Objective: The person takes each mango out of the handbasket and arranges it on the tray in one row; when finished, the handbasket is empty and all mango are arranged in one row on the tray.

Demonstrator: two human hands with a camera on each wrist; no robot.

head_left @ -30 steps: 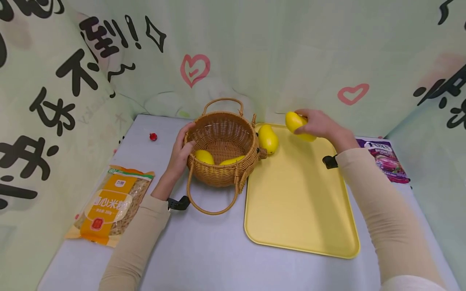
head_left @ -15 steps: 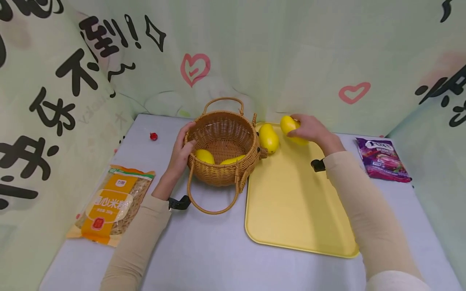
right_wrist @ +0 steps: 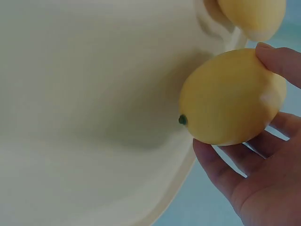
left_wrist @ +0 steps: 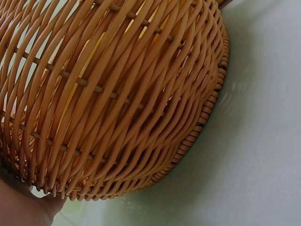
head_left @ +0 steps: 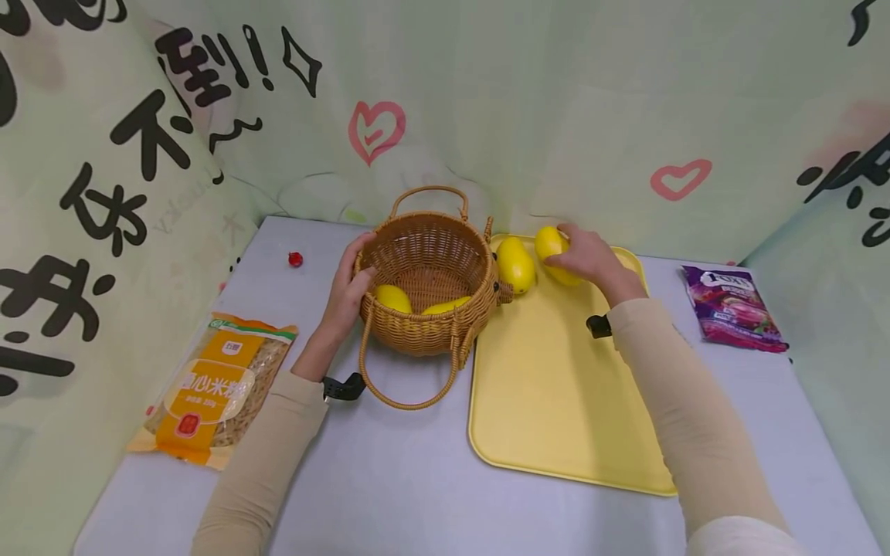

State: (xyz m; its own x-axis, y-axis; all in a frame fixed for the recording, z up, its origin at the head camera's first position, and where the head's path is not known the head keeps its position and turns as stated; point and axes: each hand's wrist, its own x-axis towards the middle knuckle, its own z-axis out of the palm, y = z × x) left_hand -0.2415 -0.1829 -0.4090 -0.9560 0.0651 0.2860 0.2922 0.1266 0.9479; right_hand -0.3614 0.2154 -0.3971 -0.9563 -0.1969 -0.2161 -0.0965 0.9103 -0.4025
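Note:
A wicker basket point(head_left: 424, 340) with two handles stands left of the yellow tray point(head_left: 556, 401). My left hand point(head_left: 345, 293) grips its left rim; the left wrist view shows the woven wall point(left_wrist: 117, 94) close up. Inside the basket lie a yellow mango point(head_left: 393, 299) and another yellow fruit, partly hidden by the front wall. My right hand point(head_left: 591, 259) holds a yellow mango point(right_wrist: 230, 101) between thumb and fingers, low over the tray's far edge. Beside it, against the basket's right side, a further mango point(head_left: 516, 266) lies on the tray.
An orange and clear food bag point(head_left: 215, 394) lies at the left, a purple bag point(head_left: 737, 309) at the right beyond the tray. A small red object point(head_left: 295, 259) sits at the back left. Printed curtains point(head_left: 528, 116) enclose the table's back and sides.
My right hand has brought its mango left and slightly down, nearer the mango beside the basket. The purple bag has come fully into view. My left hand stays on the basket.

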